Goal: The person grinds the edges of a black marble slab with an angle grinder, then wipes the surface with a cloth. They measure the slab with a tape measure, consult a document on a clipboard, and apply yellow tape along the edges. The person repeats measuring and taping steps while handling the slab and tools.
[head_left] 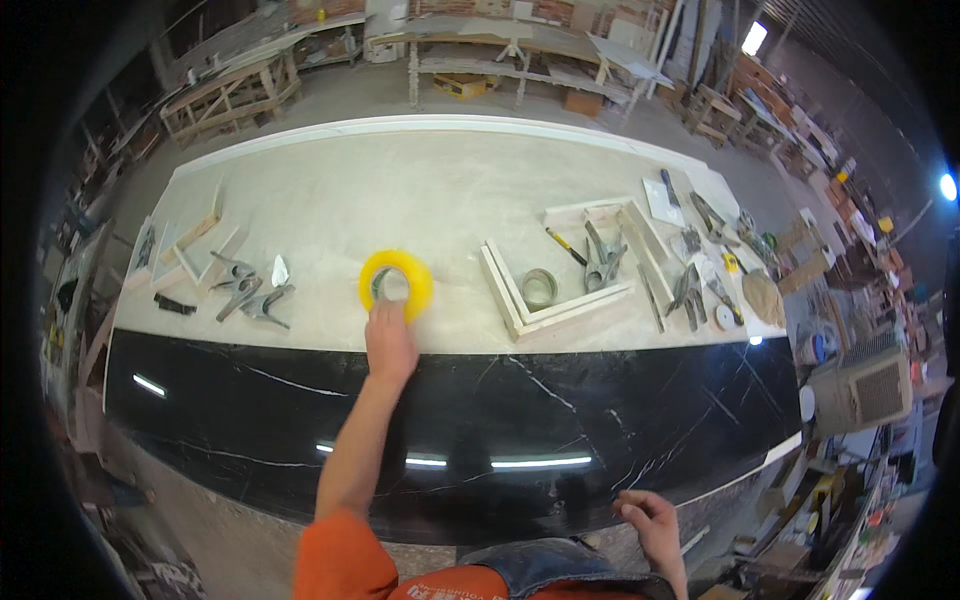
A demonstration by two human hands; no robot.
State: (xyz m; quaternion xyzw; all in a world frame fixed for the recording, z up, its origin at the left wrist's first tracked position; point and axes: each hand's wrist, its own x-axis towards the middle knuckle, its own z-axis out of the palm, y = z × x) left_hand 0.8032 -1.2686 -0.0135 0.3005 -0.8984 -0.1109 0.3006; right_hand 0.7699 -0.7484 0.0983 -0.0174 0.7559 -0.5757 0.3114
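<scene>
My left hand (391, 338) reaches out over the far edge of a glossy black slab with white veins (480, 410). Its fingers are closed on the near rim of a roll of yellow tape (418, 292), which is slightly blurred above the pale tabletop (310, 190). Down at the slab's near edge on the right is my right hand (652, 528), close to my body. Its fingers are curled in toward the thumb; whatever they pinch, if anything, is too small to make out.
Metal spring clamps (238, 288) lie left of the roll. An L-shaped pale frame piece (520, 318) sits to the right, around another tape roll (539, 288). Beyond it are a yellow-and-black marker (566, 246), more clamps (602, 258) and a tan disc (763, 298). Workbenches (500, 45) stand behind.
</scene>
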